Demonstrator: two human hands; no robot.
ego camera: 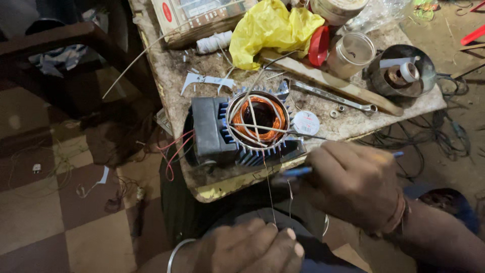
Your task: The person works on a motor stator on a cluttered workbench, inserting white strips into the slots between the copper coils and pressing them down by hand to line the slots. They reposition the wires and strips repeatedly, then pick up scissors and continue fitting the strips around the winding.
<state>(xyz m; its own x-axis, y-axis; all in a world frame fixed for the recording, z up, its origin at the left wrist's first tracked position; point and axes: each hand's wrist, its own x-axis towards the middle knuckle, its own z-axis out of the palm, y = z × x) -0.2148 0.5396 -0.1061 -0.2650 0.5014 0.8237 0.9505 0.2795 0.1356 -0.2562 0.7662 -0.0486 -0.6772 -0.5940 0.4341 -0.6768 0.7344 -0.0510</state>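
Nearest the lens, the left hand (252,247) is curled shut, thumb and forefinger pinching a thin thread (269,192) that rises taut to the motor stator (252,126) just above. Beside it, the right hand (353,184) is clenched around a slim blue tool (298,172), its tip pointing toward the stator. That finned grey metal housing holds glossy copper windings (260,116) crossed by pale strips, resting on a rough, stained bench (177,106).
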